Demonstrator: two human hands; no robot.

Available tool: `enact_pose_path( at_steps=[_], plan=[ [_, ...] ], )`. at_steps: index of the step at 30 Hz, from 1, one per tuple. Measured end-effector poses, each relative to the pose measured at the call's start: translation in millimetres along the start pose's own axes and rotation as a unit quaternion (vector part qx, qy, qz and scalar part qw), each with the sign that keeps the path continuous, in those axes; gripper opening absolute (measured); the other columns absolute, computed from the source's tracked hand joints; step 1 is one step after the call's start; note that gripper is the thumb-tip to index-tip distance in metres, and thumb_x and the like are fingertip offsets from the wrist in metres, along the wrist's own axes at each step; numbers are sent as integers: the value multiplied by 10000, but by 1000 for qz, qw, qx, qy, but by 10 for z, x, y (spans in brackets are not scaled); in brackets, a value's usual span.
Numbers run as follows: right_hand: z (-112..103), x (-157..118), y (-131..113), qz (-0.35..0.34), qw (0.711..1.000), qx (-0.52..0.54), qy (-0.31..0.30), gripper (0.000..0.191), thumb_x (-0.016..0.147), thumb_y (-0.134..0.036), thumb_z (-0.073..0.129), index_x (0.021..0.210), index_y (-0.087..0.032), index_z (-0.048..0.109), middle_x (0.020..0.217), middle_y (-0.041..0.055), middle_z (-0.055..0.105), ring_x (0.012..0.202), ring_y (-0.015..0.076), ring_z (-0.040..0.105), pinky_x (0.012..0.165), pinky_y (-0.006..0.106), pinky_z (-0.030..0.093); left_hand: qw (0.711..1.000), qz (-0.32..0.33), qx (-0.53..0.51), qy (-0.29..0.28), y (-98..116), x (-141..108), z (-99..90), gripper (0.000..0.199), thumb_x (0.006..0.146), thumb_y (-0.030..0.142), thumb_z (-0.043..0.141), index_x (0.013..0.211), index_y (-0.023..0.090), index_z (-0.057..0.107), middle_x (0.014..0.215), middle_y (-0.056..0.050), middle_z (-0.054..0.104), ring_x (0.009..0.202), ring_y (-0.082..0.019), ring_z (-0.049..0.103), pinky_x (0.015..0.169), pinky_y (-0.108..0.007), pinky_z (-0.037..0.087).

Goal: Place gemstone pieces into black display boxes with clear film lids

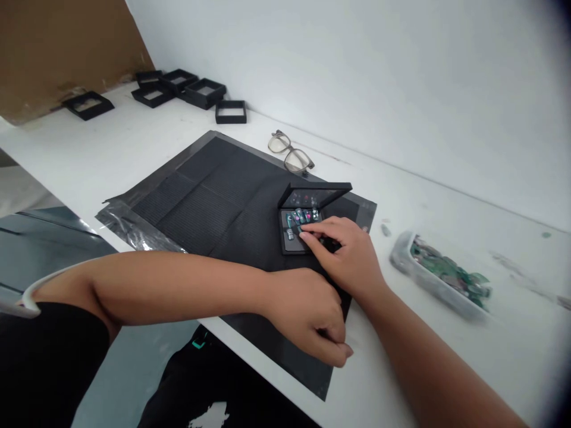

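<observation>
A small black box with its clear-windowed lid raised lies on a black mat. Several teal decorated nail-shaped pieces sit inside it, some with pink or white details. My right hand reaches into the box from the right, thumb and forefinger pinched on a small teal piece in the lower row. Nearer to me, my left hand rests over the mat's front right part, its fingers curled together; whatever it may hold is hidden.
Eyeglasses lie behind the mat. Several black frames are at the back left. A clear plastic tub of green pieces stands to the right, against a white wall side. Crumpled clear plastic lies at the mat's left.
</observation>
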State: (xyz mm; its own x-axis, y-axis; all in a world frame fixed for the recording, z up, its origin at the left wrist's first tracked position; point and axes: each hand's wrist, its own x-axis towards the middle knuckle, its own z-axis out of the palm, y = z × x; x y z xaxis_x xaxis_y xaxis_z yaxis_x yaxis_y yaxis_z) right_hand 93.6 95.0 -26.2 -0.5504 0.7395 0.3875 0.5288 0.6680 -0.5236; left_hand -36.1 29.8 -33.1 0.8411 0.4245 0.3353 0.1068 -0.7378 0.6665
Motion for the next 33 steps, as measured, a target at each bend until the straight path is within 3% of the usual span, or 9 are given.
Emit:
enact_pose_path(
  at_steps=[18, 23, 29, 33],
  plan=[
    [-26, -8, -10, 9, 1000, 28, -10, 168, 871, -364, 733, 970, -233, 769, 800, 33, 692, 790, 221, 620, 755, 383, 495, 999, 42, 15, -1, 4, 9, -2, 461, 932, 326, 551, 489, 199, 542, 561, 10, 667, 564, -105, 538, 566, -317, 340],
    [-36, -16, 7, -9, 999, 31, -7, 155, 915, -334, 682, 1006, -240, 766, 799, 28, 692, 797, 215, 619, 761, 379, 495, 996, 78, 15, 43, 41, -12, 22, 464, 943, 340, 520, 500, 205, 516, 567, 26, 647, 595, -96, 562, 606, -343, 343],
    [-48, -45, 18, -18, 998, 65, 18, 158, 947, -289, 633, 1021, -229, 760, 819, 34, 705, 780, 205, 639, 745, 371, 523, 993, 63, 31, 97, 89, -18, 3, 483, 938, 329, 506, 481, 202, 418, 509, 41, 545, 551, -95, 486, 600, -350, 326],
    [-154, -75, -77, -55, 997, 18, 54, 188, 976, -242, 568, 1022, -249, 750, 914, 57, 744, 871, 234, 675, 792, 401, 538, 990, 59, 42, 119, 118, -22, -32, 483, 934, 326, 498, 485, 203, 367, 487, 41, 499, 537, -103, 453, 603, -343, 321]
  ],
)
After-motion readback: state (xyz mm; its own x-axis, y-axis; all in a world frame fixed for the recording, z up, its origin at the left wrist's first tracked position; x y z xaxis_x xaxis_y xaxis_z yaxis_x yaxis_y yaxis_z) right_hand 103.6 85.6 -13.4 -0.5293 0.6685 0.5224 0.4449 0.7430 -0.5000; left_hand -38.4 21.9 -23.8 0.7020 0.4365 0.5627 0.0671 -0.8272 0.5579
